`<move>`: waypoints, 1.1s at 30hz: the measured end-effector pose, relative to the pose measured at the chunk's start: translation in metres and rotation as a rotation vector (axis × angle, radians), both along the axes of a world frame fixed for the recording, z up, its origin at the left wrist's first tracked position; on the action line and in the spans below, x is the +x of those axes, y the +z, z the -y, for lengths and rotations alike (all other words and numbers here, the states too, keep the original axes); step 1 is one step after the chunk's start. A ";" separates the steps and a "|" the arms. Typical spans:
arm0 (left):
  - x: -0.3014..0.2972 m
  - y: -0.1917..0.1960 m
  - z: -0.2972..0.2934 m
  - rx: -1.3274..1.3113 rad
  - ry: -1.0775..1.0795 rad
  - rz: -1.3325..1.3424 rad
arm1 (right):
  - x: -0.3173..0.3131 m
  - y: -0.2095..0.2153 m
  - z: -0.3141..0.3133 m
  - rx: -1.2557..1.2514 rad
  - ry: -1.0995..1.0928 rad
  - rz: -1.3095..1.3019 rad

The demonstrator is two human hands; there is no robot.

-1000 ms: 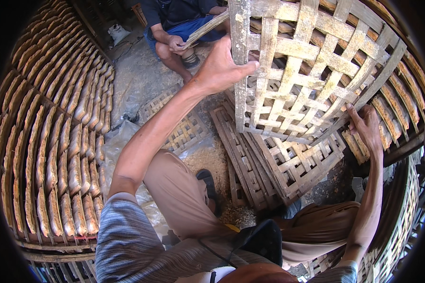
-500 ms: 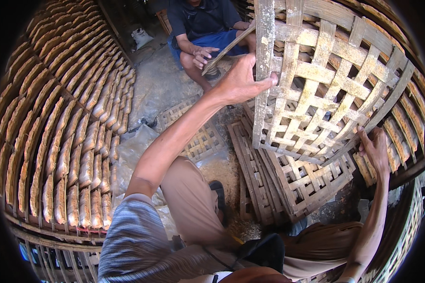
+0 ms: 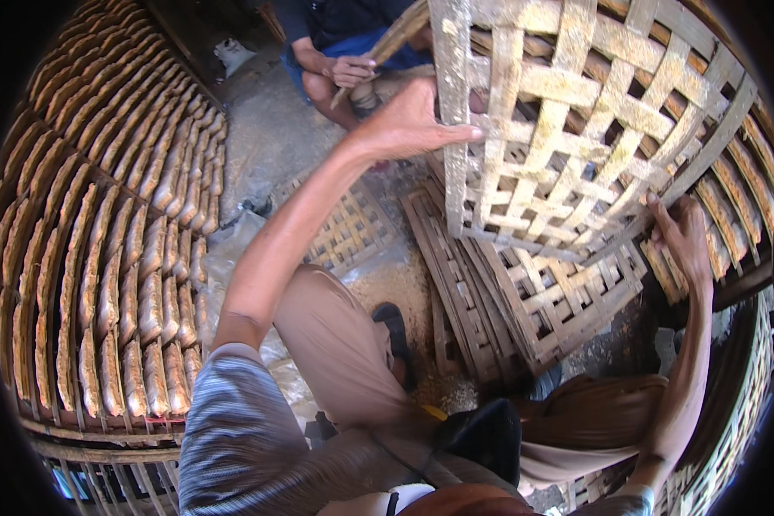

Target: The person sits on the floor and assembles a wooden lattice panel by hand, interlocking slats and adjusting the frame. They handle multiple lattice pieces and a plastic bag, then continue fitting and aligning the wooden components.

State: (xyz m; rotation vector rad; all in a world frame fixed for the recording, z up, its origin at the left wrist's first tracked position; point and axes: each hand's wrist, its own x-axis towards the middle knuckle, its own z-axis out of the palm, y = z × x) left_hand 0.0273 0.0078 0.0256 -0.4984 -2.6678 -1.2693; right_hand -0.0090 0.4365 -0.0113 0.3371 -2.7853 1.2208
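Observation:
A large woven bamboo tray (image 3: 568,129) with a flat slatted frame is held up, tilted, at the upper right. My left hand (image 3: 413,125) grips its left edge, with the thumb on the near face and the fingers hidden behind. Low on the right edge, my right hand (image 3: 681,232) pinches the frame between thumb and fingers. Beneath it on the floor stands a pile of similar woven trays (image 3: 568,318), stacked at a slant.
Racks of orange-brown slabs (image 3: 103,284) fill the left side; more slabs (image 3: 727,215) line the right. Across from me sits a co-worker (image 3: 344,52) holding a wooden strip (image 3: 391,39). Another woven tray (image 3: 353,228) lies on the floor beside clear plastic sheeting (image 3: 232,245).
The held tray and both my hands appear slightly higher and further left in view. The co-worker's hand, earlier apart from the wooden strip, now closes around it, and the strip has risen.

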 end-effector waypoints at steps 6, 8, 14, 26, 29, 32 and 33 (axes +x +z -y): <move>-0.019 -0.041 0.019 0.010 -0.095 -0.427 | -0.009 -0.004 0.001 0.095 -0.014 0.018; -0.006 -0.024 0.002 0.079 0.015 -0.226 | -0.007 -0.007 0.000 0.073 -0.022 -0.022; -0.008 -0.023 0.006 -0.014 -0.001 -0.213 | -0.015 -0.014 -0.008 0.094 0.001 -0.043; -0.011 -0.075 0.013 -0.094 -0.050 -0.102 | -0.016 -0.013 -0.011 0.229 -0.044 -0.089; -0.010 -0.082 0.011 -0.038 -0.062 -0.149 | -0.021 -0.018 -0.016 0.219 -0.028 -0.087; -0.010 -0.085 0.015 -0.087 -0.104 -0.151 | -0.020 -0.021 -0.015 0.185 -0.012 -0.086; -0.012 -0.084 0.016 -0.117 -0.122 -0.145 | -0.022 -0.022 -0.017 0.176 -0.011 -0.087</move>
